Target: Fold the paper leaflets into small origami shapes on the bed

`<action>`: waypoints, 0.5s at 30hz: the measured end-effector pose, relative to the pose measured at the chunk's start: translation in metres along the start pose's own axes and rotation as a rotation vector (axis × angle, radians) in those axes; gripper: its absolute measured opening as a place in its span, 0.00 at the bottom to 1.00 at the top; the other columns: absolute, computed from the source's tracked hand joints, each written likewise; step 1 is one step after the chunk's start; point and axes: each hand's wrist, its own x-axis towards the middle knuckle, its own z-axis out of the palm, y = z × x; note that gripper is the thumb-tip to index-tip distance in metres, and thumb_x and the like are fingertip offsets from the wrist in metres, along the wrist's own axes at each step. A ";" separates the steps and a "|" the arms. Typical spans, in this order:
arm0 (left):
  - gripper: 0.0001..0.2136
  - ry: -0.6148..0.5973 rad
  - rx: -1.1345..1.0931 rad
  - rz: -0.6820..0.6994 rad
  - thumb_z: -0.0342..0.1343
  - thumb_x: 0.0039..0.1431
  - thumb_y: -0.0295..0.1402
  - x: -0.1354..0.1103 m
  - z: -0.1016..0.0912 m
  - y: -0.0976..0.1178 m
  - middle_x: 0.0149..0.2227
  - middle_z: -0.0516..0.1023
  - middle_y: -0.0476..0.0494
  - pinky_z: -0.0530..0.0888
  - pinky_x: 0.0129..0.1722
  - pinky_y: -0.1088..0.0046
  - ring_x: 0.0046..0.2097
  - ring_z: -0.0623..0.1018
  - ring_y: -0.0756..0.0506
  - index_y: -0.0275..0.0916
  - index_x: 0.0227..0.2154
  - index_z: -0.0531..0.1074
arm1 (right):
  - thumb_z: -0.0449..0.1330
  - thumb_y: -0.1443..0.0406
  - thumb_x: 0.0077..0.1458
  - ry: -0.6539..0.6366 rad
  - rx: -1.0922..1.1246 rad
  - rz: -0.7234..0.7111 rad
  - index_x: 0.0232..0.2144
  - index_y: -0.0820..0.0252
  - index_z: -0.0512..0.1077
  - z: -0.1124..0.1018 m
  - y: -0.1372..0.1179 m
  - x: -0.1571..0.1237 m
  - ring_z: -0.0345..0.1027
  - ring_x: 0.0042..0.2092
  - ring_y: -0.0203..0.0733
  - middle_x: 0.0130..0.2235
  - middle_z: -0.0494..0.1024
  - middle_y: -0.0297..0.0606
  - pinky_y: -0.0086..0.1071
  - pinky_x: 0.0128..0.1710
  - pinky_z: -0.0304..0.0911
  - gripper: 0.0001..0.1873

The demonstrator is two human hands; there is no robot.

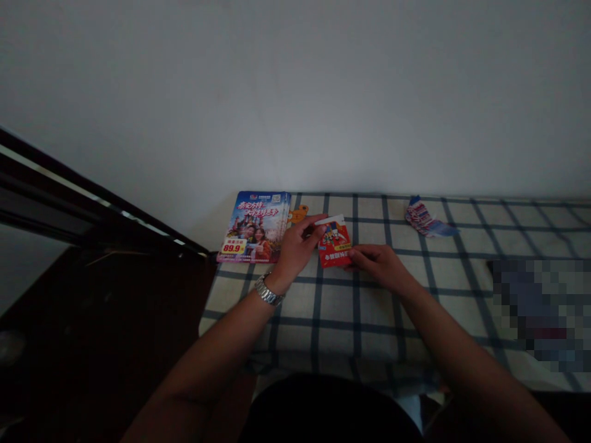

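Note:
A small red card box with colourful print lies on the checked cloth, its white top flap raised. My left hand, with a metal watch on the wrist, pinches the box's upper left edge near the flap. My right hand grips the box's lower right corner with closed fingers. Both forearms reach in from the bottom of the view.
A colourful leaflet with a 89.9 price tag lies left of the box, a small orange figure beside it. A fanned pile of cards sits at the back right. A white wall rises behind; dark wooden furniture stands left.

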 end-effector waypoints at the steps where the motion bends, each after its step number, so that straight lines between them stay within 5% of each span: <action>1: 0.17 0.001 -0.009 0.000 0.59 0.69 0.44 0.000 0.000 0.000 0.45 0.85 0.43 0.77 0.38 0.73 0.40 0.82 0.46 0.43 0.55 0.79 | 0.61 0.46 0.63 -0.008 0.021 0.022 0.38 0.57 0.83 0.000 0.000 0.000 0.80 0.38 0.47 0.37 0.85 0.39 0.37 0.39 0.75 0.22; 15: 0.14 -0.005 0.002 0.032 0.60 0.69 0.41 0.002 -0.001 -0.003 0.48 0.84 0.44 0.78 0.40 0.71 0.42 0.82 0.46 0.44 0.52 0.79 | 0.64 0.45 0.60 -0.014 0.054 0.052 0.36 0.58 0.83 0.000 -0.002 0.000 0.81 0.37 0.47 0.36 0.86 0.40 0.39 0.40 0.78 0.23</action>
